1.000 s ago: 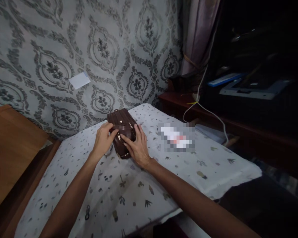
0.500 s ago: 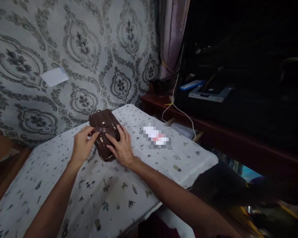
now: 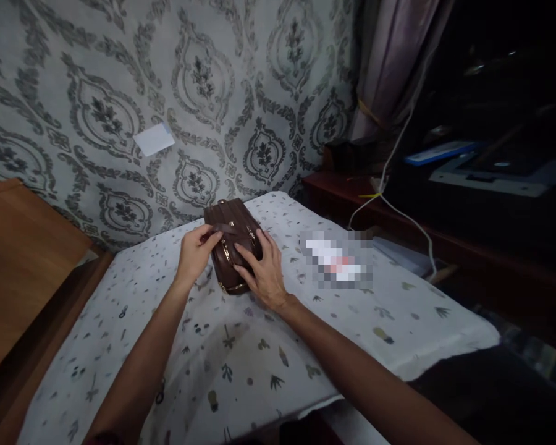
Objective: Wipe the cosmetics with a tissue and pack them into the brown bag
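A brown handbag (image 3: 243,215) with gold studs and gold chain trim lies on the patterned white cloth (image 3: 254,371). Its short strap (image 3: 223,229) lies across the top, pinched at the left end between the thumb and fingers of my left hand (image 3: 194,252). My right hand (image 3: 266,271) rests on the bag's right side and front with its fingers spread, steadying it. The underside of the bag is hidden.
Right of the bag, a blurred-out white and red item (image 3: 336,259) lies on the cloth. A white cable (image 3: 398,207) hangs by a dark red shelf (image 3: 322,185). Patterned wallpaper with a white card (image 3: 154,139) rises behind. A wooden panel (image 3: 28,259) stands at left.
My view has turned to the left, so the bag and both hands appear farther right. The left hand keeps its pinch on the strap, and the right hand stays spread on the bag.
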`<action>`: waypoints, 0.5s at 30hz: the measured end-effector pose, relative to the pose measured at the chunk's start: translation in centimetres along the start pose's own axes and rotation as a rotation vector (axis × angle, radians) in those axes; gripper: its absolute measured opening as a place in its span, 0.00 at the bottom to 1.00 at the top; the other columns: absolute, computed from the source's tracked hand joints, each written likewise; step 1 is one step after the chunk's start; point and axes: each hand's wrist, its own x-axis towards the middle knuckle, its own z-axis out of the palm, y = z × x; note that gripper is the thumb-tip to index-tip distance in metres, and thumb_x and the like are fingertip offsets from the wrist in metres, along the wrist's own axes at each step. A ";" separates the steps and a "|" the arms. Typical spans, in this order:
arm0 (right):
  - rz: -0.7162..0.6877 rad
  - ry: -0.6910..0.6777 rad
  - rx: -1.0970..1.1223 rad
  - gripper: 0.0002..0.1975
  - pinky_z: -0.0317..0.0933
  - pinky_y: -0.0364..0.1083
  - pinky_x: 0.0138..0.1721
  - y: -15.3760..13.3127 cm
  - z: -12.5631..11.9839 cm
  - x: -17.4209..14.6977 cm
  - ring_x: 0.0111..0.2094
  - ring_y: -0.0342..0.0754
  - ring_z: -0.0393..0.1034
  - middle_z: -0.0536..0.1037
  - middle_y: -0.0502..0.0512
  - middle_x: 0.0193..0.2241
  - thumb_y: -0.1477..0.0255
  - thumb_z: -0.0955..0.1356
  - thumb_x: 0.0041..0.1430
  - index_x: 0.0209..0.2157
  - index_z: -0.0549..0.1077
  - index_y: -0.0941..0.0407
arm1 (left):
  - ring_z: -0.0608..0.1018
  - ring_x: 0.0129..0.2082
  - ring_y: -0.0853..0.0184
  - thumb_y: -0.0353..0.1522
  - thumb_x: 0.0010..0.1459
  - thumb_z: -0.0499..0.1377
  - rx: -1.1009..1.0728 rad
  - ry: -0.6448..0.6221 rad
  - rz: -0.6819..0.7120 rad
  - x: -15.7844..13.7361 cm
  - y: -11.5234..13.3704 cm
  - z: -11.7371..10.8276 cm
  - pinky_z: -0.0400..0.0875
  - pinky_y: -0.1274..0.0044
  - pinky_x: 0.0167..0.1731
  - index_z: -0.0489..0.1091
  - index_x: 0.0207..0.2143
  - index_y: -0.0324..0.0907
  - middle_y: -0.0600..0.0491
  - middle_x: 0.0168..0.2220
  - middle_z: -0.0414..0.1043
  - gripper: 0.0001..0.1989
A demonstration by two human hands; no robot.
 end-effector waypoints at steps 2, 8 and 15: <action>0.007 -0.006 -0.013 0.21 0.54 0.65 0.61 -0.1 0.0 0.0 0.67 0.65 0.43 0.41 0.57 0.70 0.65 0.65 0.66 0.59 0.69 0.47 | 0.67 0.26 0.70 0.39 0.52 0.60 0.015 -0.014 0.001 -0.1 0.0 -0.1 0.61 0.78 0.29 0.71 0.25 0.40 0.58 0.23 0.67 0.11; 0.011 -0.032 -0.030 0.22 0.54 0.65 0.60 -0.1 0.0 0.0 0.67 0.66 0.42 0.39 0.56 0.70 0.66 0.65 0.65 0.60 0.68 0.46 | 0.70 0.28 0.68 0.38 0.54 0.59 0.104 -0.045 0.037 -0.8 0.2 -0.3 0.63 0.77 0.33 0.73 0.28 0.40 0.56 0.25 0.72 0.10; -0.001 -0.009 0.039 0.21 0.52 0.66 0.61 0.1 -0.1 0.1 0.67 0.65 0.41 0.38 0.55 0.70 0.64 0.65 0.66 0.59 0.68 0.47 | 0.72 0.30 0.66 0.37 0.57 0.57 0.188 -0.106 0.095 -1.5 0.6 -0.5 0.65 0.76 0.33 0.73 0.29 0.40 0.55 0.27 0.73 0.10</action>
